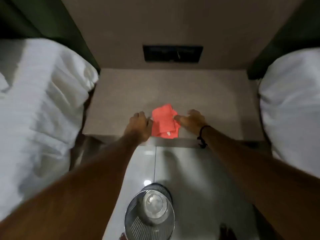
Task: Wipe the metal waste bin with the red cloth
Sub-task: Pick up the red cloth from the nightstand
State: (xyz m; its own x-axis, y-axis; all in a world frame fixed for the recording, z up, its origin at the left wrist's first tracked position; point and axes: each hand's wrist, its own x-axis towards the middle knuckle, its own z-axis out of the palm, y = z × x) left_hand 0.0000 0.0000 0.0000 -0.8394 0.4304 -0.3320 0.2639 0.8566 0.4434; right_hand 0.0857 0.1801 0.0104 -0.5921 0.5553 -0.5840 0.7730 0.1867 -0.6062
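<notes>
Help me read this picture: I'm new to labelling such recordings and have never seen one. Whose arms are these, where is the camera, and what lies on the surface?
There is no machine here. A person wears a wide-angle camera on the head, looking forward and down, so both bare arms reach into the single picture from below. The left hand and the right hand are at either side of a folded red cloth, which lies near the front edge of a beige bedside table. Both hands seem to touch its edges, but it still lies flat, so nothing is clearly held yet. The right wrist has a dark wristband. On the shiny floor below stands the metal waste bin, upright and open-topped. White bedding lies on both sides, and a dark wall panel sits behind the table.
</notes>
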